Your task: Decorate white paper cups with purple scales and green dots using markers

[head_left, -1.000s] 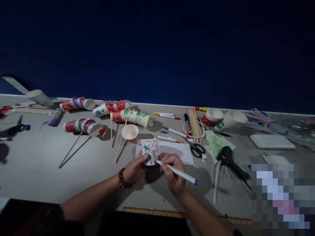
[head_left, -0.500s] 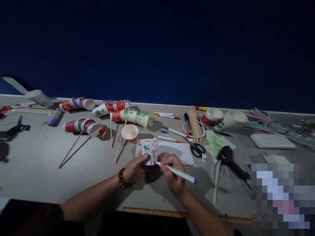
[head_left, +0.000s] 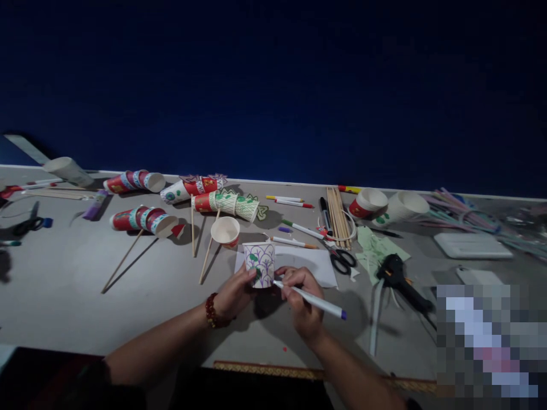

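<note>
A white paper cup (head_left: 264,263) with purple scale-like lines and green patches is held in my left hand (head_left: 236,291), the thumb pressed on its side. My right hand (head_left: 304,299) grips a white marker pen (head_left: 321,304) with a purple end. Its tip is at the cup's lower right edge; whether it touches, I cannot tell. Behind the cup lie a sheet of white paper (head_left: 305,263) and an upright paper cup (head_left: 225,230). A purple pen cap (head_left: 284,229) sits on the table farther back.
Decorated cup chains (head_left: 143,220) on sticks lie to the left. At the right are scissors (head_left: 343,261), wooden sticks (head_left: 338,216), green paper scraps (head_left: 376,247), a black glue gun (head_left: 404,282) and stacked cups (head_left: 402,206). A dark blue wall (head_left: 273,102) rises behind the table.
My right hand has shifted the marker slightly right, its tip moving toward the cup's edge. My left hand still holds the cup in nearly the same place.
</note>
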`<state>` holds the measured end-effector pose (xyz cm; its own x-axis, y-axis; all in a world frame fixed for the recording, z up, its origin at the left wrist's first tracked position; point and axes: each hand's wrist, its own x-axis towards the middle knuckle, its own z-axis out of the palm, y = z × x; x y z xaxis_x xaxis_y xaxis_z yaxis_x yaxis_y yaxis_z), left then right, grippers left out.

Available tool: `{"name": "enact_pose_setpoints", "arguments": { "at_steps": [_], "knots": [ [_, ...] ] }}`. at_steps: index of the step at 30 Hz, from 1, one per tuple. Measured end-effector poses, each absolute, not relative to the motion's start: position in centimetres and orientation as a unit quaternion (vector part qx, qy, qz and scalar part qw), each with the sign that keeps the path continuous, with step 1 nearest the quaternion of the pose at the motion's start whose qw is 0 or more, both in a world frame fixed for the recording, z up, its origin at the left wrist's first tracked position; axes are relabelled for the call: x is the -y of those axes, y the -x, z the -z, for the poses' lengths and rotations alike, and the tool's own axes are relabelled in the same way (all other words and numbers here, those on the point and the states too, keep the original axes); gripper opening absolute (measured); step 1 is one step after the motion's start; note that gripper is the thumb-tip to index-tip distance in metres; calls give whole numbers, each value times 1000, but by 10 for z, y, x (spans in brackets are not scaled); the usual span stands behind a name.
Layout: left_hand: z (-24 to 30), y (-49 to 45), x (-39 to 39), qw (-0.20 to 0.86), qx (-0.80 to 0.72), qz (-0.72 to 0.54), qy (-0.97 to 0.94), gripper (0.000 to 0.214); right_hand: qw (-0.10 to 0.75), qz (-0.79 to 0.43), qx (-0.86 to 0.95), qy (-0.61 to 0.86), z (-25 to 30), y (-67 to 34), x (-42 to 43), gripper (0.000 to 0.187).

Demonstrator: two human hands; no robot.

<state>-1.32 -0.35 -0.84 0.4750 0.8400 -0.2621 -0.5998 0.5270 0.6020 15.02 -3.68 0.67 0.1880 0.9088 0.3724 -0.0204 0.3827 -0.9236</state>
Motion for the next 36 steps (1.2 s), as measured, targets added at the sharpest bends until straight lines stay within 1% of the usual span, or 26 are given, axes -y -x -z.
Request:
{"name": "enact_pose_setpoints", "arguments": {
  "at_steps": [6, 18, 22, 28, 33, 36],
  "knots": [
    [9, 14, 3, 832, -272, -429, -222, 71, 639, -358, 527, 431, -5, -150, 37, 9],
    [7, 12, 3, 826, -272, -441, -222, 68, 640, -353, 550, 404, -8, -149, 37, 9],
    [5, 11, 3, 821, -281, -445, -221, 63, 637, -353, 557, 399, -7, -149, 36, 10],
    [7, 11, 3, 817, -303, -441, -216, 69, 635, -347, 566, 395, -7, -150, 36, 12],
    [12, 13, 3, 818, -323, -430, -203, 58, 631, -346, 566, 404, -10, -151, 37, 13],
    [13, 14, 3, 822, -321, -426, -196, 57, 637, -357, 557, 395, -10, -151, 38, 13]
  ]
}}
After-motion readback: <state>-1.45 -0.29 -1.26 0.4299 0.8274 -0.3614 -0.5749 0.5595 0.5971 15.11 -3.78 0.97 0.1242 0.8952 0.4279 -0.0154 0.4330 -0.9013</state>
